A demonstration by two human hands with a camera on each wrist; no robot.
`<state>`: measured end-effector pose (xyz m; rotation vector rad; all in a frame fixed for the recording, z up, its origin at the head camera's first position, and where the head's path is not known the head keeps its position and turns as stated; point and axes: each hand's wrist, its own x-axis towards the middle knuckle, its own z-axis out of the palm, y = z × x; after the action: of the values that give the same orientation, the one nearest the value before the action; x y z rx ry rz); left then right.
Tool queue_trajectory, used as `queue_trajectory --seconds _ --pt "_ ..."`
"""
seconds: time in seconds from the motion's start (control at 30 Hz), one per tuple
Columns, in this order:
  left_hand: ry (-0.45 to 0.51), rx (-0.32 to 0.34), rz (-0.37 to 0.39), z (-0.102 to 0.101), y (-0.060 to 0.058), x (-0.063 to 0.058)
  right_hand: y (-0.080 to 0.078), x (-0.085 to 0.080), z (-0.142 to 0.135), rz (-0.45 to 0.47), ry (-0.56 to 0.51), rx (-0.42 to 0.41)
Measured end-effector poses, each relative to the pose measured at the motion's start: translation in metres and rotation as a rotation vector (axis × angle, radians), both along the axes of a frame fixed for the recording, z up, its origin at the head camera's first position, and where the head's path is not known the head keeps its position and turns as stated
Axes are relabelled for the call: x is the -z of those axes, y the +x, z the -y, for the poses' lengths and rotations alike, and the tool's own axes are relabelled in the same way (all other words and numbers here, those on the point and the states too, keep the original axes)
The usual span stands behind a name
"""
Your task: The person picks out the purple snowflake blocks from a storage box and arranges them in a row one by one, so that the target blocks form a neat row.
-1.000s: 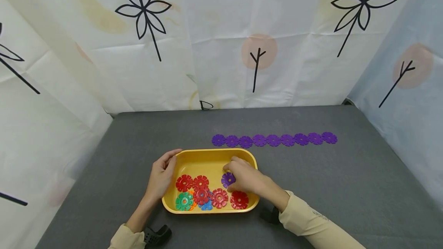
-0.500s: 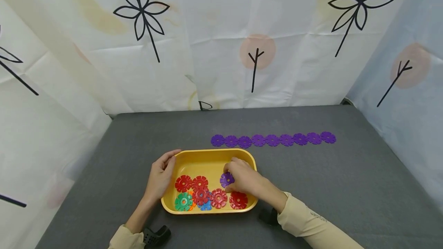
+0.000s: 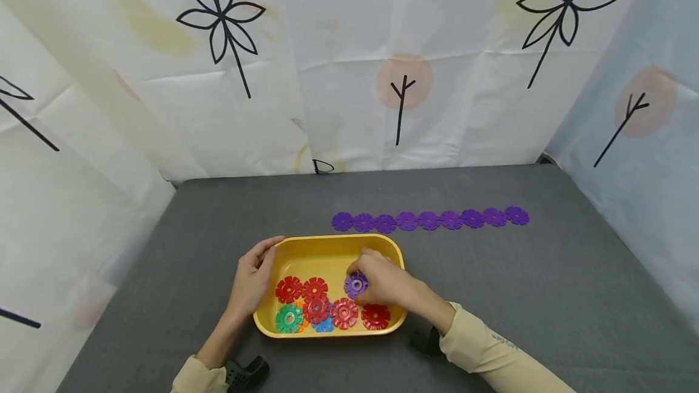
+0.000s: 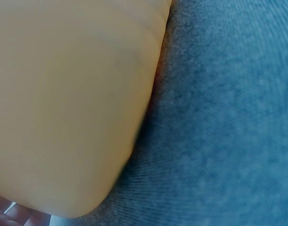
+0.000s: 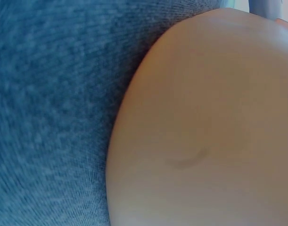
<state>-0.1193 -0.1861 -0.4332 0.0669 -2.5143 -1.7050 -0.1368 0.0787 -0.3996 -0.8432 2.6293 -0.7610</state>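
Observation:
A yellow tray stands on the grey table in the head view, with flower-shaped plastic discs inside it. My left hand holds the tray by its left rim, near the far corner. Inside the tray's right part, my right hand pinches a purple flower disc between thumb and fingers. Several red flower discs lie in the near half of the tray. A green disc is at the near left, with orange and blue discs partly covered beside it.
Beyond the tray, a row of several purple flower discs runs to the right across the grey table. White printed cloth walls the back and sides. In both wrist views, a blurred tan surface fills much of the picture.
The purple disc in my right hand has turned slightly, and its raised ring now shows; the fingertips have shifted a little. My left hand and the tray stay put.

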Motion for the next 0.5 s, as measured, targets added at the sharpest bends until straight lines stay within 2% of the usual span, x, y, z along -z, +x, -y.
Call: queue_trajectory --seconds 0.5 --pt "-0.009 -0.007 -0.005 0.0001 0.0002 -0.0002 0.0035 0.0003 0.0023 0.014 -0.008 0.020"
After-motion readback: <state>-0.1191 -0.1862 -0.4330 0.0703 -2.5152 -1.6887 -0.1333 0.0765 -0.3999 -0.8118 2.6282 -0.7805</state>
